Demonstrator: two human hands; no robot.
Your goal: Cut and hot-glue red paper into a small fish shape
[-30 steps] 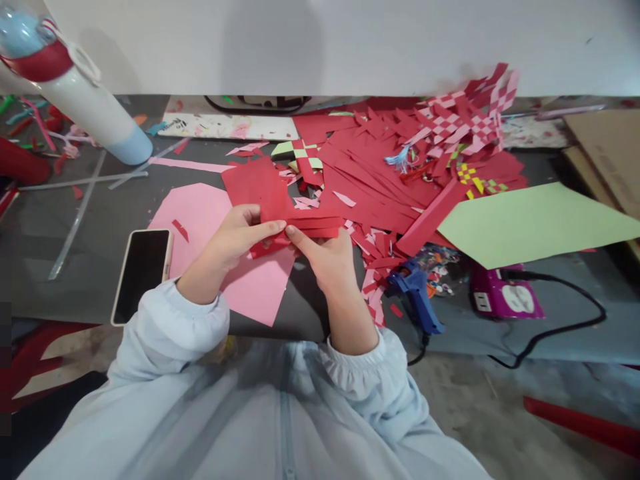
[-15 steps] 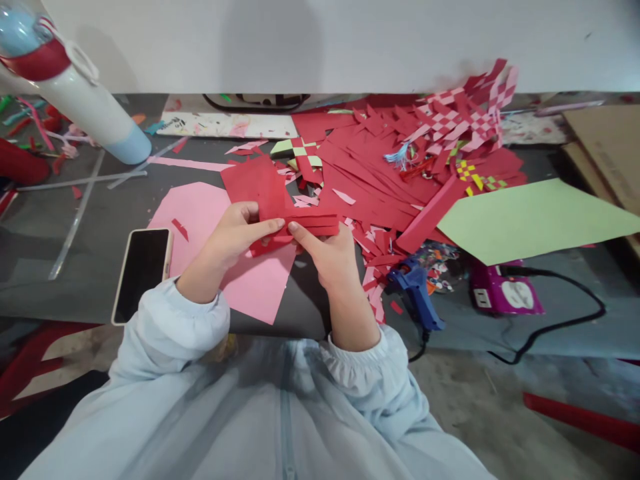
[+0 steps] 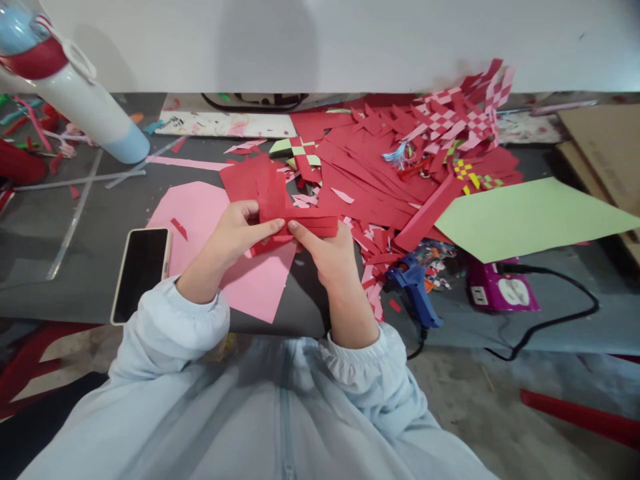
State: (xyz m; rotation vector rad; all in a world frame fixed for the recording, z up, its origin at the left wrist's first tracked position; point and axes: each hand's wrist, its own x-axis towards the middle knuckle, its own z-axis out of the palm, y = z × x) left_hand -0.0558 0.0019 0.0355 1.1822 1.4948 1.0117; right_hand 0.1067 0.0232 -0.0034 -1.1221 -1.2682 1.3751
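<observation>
Between my hands is a folded red paper piece (image 3: 273,193) with overlapping strips, held just above the table. My left hand (image 3: 240,233) pinches it from the left, thumb on top. My right hand (image 3: 325,253) grips the strips on the right side, its thumb tip close to my left thumb. The fingers beneath the paper are hidden. Under the hands lies a pink paper sheet (image 3: 193,207) with a small red scrap on it. Red paper pieces (image 3: 365,173) are heaped just beyond and to the right.
A phone (image 3: 141,273) lies left of my arms, a bottle (image 3: 95,100) stands at the back left. To the right are a blue glue gun (image 3: 417,293), a green sheet (image 3: 535,217), a purple box (image 3: 505,290) with a black cable, and cardboard (image 3: 605,147).
The red strips between my hands have shifted slightly, and the upright ones look more raised. Both hands keep their grip in nearly the same place. The view has moved a little.
</observation>
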